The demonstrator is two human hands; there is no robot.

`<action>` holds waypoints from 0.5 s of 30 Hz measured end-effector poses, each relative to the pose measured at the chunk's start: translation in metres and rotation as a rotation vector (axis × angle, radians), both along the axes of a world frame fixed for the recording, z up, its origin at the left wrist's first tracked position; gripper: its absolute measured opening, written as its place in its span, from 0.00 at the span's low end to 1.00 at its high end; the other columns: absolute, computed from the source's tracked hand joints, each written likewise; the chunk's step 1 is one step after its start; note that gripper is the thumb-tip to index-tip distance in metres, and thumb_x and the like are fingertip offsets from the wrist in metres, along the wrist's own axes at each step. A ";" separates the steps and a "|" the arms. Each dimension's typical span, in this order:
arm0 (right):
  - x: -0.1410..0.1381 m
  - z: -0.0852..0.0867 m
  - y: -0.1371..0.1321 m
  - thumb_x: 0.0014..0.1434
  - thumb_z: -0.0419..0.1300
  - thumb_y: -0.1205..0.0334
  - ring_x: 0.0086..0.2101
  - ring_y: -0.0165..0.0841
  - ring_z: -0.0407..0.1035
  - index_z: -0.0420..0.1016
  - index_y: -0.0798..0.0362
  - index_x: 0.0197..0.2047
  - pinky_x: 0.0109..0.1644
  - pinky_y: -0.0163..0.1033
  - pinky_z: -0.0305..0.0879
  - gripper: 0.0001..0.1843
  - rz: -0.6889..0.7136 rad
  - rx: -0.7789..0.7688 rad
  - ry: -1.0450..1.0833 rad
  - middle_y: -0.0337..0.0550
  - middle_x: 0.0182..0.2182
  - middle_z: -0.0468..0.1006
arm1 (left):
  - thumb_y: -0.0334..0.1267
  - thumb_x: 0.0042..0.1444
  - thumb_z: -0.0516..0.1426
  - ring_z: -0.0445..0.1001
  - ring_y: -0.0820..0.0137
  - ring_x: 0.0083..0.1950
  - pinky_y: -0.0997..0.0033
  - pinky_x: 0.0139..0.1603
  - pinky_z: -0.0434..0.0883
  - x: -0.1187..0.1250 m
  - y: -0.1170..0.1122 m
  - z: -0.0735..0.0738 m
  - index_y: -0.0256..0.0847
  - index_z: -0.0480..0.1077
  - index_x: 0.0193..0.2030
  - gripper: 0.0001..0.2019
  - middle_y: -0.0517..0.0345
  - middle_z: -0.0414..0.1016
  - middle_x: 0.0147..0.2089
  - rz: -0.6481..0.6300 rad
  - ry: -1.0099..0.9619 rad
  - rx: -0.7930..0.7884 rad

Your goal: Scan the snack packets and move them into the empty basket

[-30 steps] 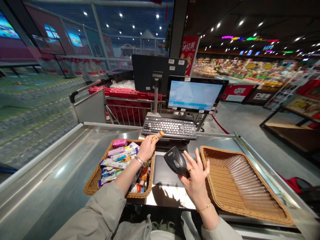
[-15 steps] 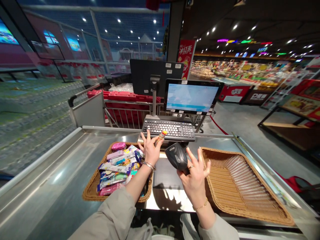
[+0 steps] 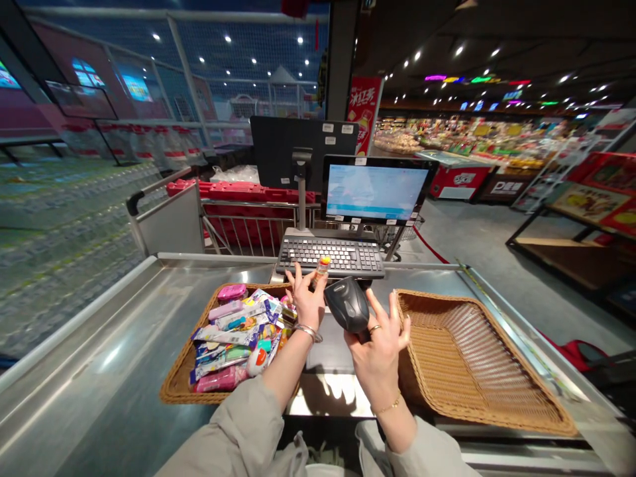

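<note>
The person's left hand (image 3: 308, 301) is raised in front of the keyboard (image 3: 330, 255), pinching a small tube (image 3: 322, 267) with an orange cap between thumb and forefinger while the other fingers stand loosely spread. The tube sits upright, just beside the nose of the scanner (image 3: 348, 305), close to touching it, though I cannot tell whether the two meet. The right hand (image 3: 380, 344) has the scanner by its handle: thumb and palm seem to do the gripping, and the remaining fingers fan wide open behind it.

Judging by how things lie, the work looks to be near its start. The left basket (image 3: 173, 391) on the steel desk (image 3: 124, 371) is heaped with packets (image 3: 238, 338), wrappers and small sweets piled up to the rim. The right basket (image 3: 477, 371) shows only its own weave, so I would say nothing has gone across yet, and the tube appears to be among the first items taken up. The monitor (image 3: 375, 192) glows pale blue, but what it lists is too small to read, so I cannot tell whether this item has registered. What is left, as I read it, is almost the whole pile.
</note>
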State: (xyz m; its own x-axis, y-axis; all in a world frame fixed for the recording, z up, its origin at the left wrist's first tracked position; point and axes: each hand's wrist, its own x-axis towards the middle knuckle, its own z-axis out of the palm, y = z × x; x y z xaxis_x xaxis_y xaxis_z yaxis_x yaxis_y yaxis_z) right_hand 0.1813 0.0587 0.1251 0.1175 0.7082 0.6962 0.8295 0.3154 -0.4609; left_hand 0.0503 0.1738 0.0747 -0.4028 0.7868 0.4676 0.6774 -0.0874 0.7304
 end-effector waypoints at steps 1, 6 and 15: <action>0.000 0.000 0.000 0.54 0.58 0.64 0.66 0.51 0.47 0.74 0.49 0.42 0.64 0.69 0.37 0.11 -0.004 0.001 0.003 0.48 0.58 0.71 | 0.51 0.62 0.53 0.41 0.44 0.74 0.23 0.61 0.54 0.000 0.002 -0.003 0.47 0.73 0.50 0.16 0.49 0.52 0.72 0.003 -0.002 -0.009; -0.001 0.002 -0.001 0.54 0.57 0.65 0.66 0.50 0.48 0.74 0.50 0.41 0.64 0.67 0.38 0.10 -0.009 0.009 0.006 0.48 0.57 0.72 | 0.48 0.62 0.54 0.43 0.49 0.74 0.32 0.62 0.59 -0.001 0.011 -0.014 0.45 0.73 0.48 0.14 0.48 0.56 0.70 -0.041 -0.091 0.096; 0.000 0.005 -0.005 0.53 0.57 0.66 0.66 0.49 0.48 0.74 0.51 0.40 0.63 0.65 0.40 0.10 0.000 -0.028 -0.009 0.47 0.57 0.72 | 0.41 0.57 0.60 0.40 0.57 0.75 0.52 0.72 0.49 0.005 0.001 0.013 0.45 0.76 0.46 0.11 0.54 0.56 0.71 -0.087 -0.365 0.000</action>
State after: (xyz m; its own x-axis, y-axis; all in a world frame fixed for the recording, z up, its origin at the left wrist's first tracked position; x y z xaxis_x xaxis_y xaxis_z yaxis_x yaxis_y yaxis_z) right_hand 0.1816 0.0537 0.1302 0.1111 0.7274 0.6772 0.8339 0.3024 -0.4617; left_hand 0.0555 0.1752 0.0874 -0.4744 0.8256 0.3055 0.3621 -0.1333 0.9226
